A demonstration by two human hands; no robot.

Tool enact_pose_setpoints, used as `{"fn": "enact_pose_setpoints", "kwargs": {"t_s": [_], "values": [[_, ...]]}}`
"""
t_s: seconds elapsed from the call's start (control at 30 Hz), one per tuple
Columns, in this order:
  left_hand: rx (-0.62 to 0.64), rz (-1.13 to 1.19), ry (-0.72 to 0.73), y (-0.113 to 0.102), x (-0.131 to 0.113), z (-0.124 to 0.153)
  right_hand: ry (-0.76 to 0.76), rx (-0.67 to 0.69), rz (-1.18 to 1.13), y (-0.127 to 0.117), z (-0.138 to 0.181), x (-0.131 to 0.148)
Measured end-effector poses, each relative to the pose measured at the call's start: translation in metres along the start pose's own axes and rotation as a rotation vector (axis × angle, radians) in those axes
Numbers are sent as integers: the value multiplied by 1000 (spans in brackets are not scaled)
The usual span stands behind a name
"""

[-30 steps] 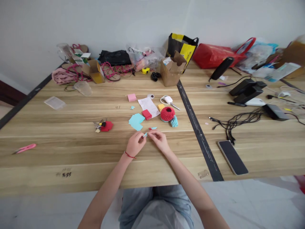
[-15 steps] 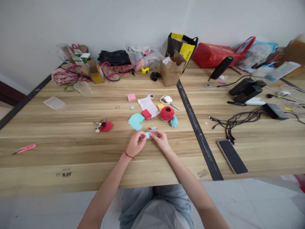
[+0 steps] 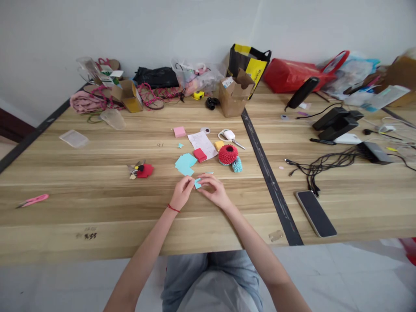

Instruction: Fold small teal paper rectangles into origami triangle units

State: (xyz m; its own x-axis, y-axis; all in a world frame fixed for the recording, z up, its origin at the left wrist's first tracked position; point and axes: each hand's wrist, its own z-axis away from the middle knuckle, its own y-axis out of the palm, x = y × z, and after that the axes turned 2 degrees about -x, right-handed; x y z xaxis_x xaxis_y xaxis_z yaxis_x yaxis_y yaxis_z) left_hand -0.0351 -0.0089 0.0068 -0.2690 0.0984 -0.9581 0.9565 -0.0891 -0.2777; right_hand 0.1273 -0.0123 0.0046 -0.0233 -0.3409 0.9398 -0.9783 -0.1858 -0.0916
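Note:
Just above the table's front half, my left hand [image 3: 182, 193] pinches a small light-blue paper piece [image 3: 197, 183] between thumb and fingertips. To the right of it, my right hand [image 3: 216, 191] has thumb and fingers apart, with their tips close around the paper's right side; whether they touch it I cannot tell. Beyond my hands lie spread light-blue paper sheets [image 3: 185, 164] and a small folded blue piece [image 3: 209, 173], partly behind my right fingers. A red paper stack [image 3: 199, 154] rests on a written white sheet [image 3: 202, 143]. Beside it stands a red and blue folded-paper model [image 3: 228, 154].
Scissors [image 3: 239, 145], a yellow paper stack [image 3: 219, 145] and a pink stack [image 3: 179, 132] lie farther back. Pink thread snips [image 3: 34, 200] are at the left, a phone [image 3: 316, 214] and black cables [image 3: 331, 164] at the right. A cardboard box [image 3: 234, 97] stands near the wall.
My right thumb and fingers have spread from a pinch on the blue paper. The paper and my left hand have moved slightly left, and the paper looks turned.

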Motion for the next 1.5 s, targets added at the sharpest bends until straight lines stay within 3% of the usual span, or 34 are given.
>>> {"fn": "enact_pose_setpoints", "kwargs": {"t_s": [0.2,0.5,0.67,0.9,1.5], "values": [[2,21,-8,2,-4,2,-24,-118,54,1,2,-6],[46,-64,59,3,-2,2,323,-298,-283,5,-2,-15],[86,-155,132,3,-3,4,417,-290,-334,3,-4,-11],[86,-297,205,3,-1,3,424,-268,-309,2,-5,-8],[95,-272,203,4,-2,3,481,-276,-414,3,-5,-13]]}}
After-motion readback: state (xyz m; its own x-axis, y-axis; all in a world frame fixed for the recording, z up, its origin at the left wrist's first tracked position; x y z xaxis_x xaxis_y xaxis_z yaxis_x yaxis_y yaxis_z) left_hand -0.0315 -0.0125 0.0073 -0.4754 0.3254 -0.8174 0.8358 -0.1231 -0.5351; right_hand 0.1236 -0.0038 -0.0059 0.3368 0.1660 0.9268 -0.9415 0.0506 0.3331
